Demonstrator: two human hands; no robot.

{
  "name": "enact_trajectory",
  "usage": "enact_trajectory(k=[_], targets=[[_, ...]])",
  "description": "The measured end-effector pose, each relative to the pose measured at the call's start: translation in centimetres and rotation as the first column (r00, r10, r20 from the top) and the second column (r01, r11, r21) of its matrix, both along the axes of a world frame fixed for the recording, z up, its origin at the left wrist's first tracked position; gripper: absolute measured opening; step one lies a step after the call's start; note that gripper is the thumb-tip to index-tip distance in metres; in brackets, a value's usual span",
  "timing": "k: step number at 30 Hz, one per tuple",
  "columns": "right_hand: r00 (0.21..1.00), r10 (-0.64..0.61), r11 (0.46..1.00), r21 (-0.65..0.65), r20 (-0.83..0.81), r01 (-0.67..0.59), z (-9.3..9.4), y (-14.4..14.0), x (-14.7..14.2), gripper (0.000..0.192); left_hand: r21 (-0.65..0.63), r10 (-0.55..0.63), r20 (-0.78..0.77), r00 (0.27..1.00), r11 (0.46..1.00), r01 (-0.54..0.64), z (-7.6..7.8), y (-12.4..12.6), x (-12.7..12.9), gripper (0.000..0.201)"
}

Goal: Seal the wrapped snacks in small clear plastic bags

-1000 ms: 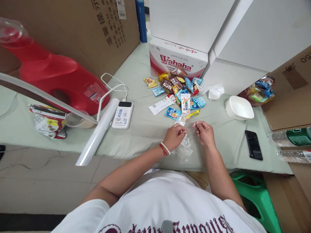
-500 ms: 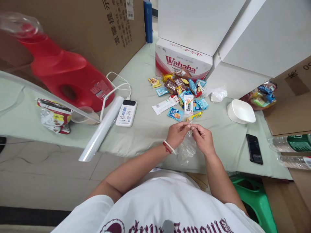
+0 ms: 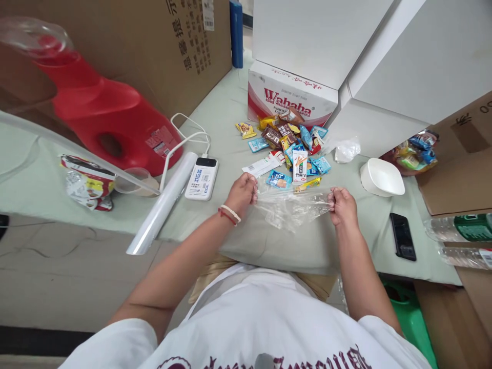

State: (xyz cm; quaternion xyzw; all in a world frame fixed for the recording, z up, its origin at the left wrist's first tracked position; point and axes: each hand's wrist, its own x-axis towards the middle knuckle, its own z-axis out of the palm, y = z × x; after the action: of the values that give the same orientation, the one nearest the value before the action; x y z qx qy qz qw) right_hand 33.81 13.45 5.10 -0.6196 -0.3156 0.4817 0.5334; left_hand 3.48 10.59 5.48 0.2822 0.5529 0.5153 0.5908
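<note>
Hands [image 3: 292, 197] now apart, clear bag [image 3: 291, 209] stretched.

White printed T-shirt [image 3: 265, 318], red-and-white bracelets [image 3: 229, 213] on left wrist

1. Left hand [image 3: 242, 192]: fingers curled into a closed grip, wrist beaded, forearm reaching forward.
2. Right hand [image 3: 341, 205]: fist closed in a grip, well apart from the left, forearm extended.

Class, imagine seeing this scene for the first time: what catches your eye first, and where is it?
A big red jug fills the far left. In the middle, the left hand and right hand stretch a clear plastic bag, just before a heap of colourful snack packets.
</note>
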Motion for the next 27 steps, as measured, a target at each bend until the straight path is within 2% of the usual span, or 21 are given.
enact_trajectory(k=[2,5,9,13,15,16,17,18,19,20,21,22,23,24,25,27], targets=[[0.998,0.049,0.998,-0.028,0.043,-0.048,-0.1,1.3,0.6,0.038,-0.037,-0.042,-0.149,0.988,0.999,0.037,-0.1,1.9,-1.2,0.015],[0.998,0.060,0.996,-0.062,0.009,-0.059,0.0,2.0,0.6,0.048,-0.082,0.023,-0.268,0.963,0.996,-0.046,-0.6,4.0,-1.5,0.012],[0.995,0.091,0.986,-0.139,-0.047,-0.096,-0.5,0.1,-1.5,0.076,-0.039,0.096,-0.310,0.946,0.993,-0.113,-2.1,4.8,0.3,0.011],[0.986,0.167,0.974,-0.158,0.017,-0.163,-1.6,-2.2,-4.1,0.088,-0.002,0.120,-0.402,0.908,0.991,-0.132,-3.3,4.6,0.5,0.012],[0.983,0.185,0.974,-0.132,0.012,-0.182,-1.8,-2.7,-4.8,0.085,0.125,0.214,-0.551,0.807,0.977,-0.174,-3.1,4.1,-0.4,0.018],[0.984,0.180,0.977,-0.117,0.003,-0.179,-1.8,-2.7,-4.9,0.083,0.241,0.285,-0.642,0.712,0.956,-0.165,-2.8,3.7,-0.8,0.029],[0.985,0.171,0.979,-0.108,-0.008,-0.171,-1.8,-2.8,-5.1,0.080,0.370,0.352,-0.717,0.602,0.924,-0.098,-2.4,3.1,-1.0,0.040],[0.987,0.162,0.981,-0.104,-0.016,-0.163,-1.7,-2.8,-5.2,0.078,0.480,0.396,-0.768,0.503,0.876,0.043,-2.0,2.3,-1.0,0.050],[0.987,0.157,0.982,-0.105,-0.023,-0.159,-1.5,-2.8,-5.4,0.077,0.536,0.399,-0.804,0.440,0.808,0.247,-1.6,1.5,-0.7,0.057],[0.987,0.159,0.981,-0.107,-0.028,-0.161,-1.4,-2.9,-5.5,0.076,0.526,0.351,-0.841,0.412,0.711,0.467,-1.4,0.7,-0.3,0.062],[0.986,0.166,0.980,-0.106,-0.033,-0.168,-1.2,-2.9,-5.7,0.075,0.469,0.268,-0.881,0.389,0.588,0.658,-1.2,0.0,0.4,0.065],[0.984,0.175,0.979,-0.101,-0.037,-0.178,-1.0,-3.0,-5.7,0.074,0.400,0.177,-0.916,0.360,0.477,0.783,-1.2,-0.5,1.1,0.066],[0.982,0.185,0.978,-0.093,-0.037,-0.188,-0.9,-3.2,-5.7,0.073,0.341,0.093,-0.938,0.334,0.414,0.844,-1.3,-0.9,1.7,0.064],[0.981,0.194,0.977,-0.085,-0.032,-0.196,-0.7,-3.3,-5.5,0.072,0.298,0.018,-0.947,0.319,0.413,0.861,-1.5,-1.0,2.2,0.059],[0.980,0.198,0.977,-0.081,-0.024,-0.199,-0.5,-3.3,-5.0,0.071,0.269,-0.047,-0.944,0.325,0.456,0.848,-1.7,-0.9,2.4,0.050],[0.982,0.191,0.978,-0.087,-0.007,-0.191,-0.2,-3.5,-3.5,0.070,0.239,-0.162,-0.908,0.387,0.558,0.795,-2.1,-0.6,1.7,0.034]])
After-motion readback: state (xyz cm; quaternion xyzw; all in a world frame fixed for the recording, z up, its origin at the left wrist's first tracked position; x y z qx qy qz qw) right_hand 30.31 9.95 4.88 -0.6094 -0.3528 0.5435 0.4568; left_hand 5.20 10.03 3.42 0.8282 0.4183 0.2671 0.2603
